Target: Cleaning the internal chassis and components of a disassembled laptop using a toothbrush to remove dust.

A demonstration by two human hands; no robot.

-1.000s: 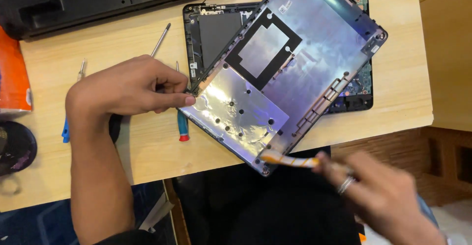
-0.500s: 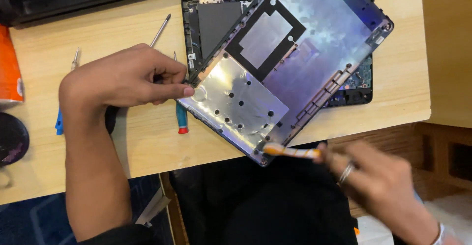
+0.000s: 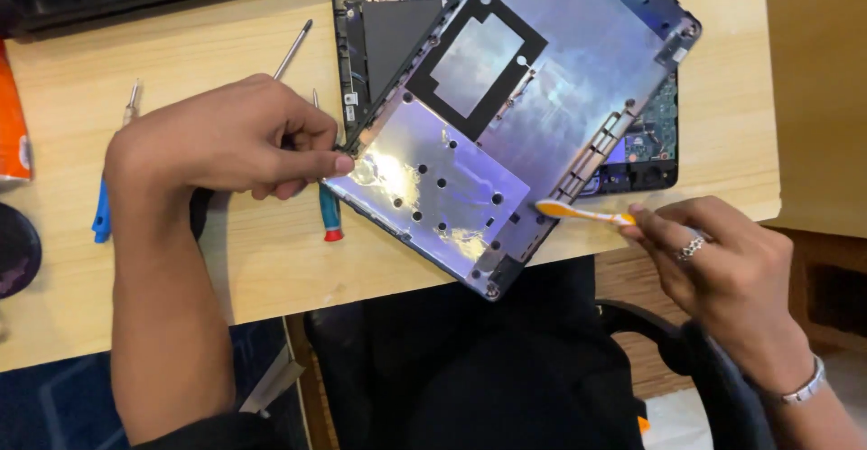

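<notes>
We hold the big laptop cover (image 3: pixel 506 134) with our left hand (image 3: pixel 226 139); its thumb and fingers are pinched tight on the cover's left corner. The cover lies tilted across the open laptop base (image 3: pixel 379 35) on the wooden table (image 3: pixel 253 251), with its shiny silver inside facing up and its near corner poking out over the table edge. Our right hand (image 3: pixel 722 269) has its fingers closed around a small brush with an orange handle (image 3: pixel 578 213), and the brush tip touches the cover's lower right edge, near the hinge part. To do this well, we think we should keep the left pinch firm so the cover does not slide or tip off the table. We should brush softly, in short strokes, going out toward the edge. A screwdriver with a red and blue handle (image 3: pixel 330 211) lies just beside the left hand, and a blue one (image 3: pixel 101 215) lies farther left, so we should mind our elbow there.
</notes>
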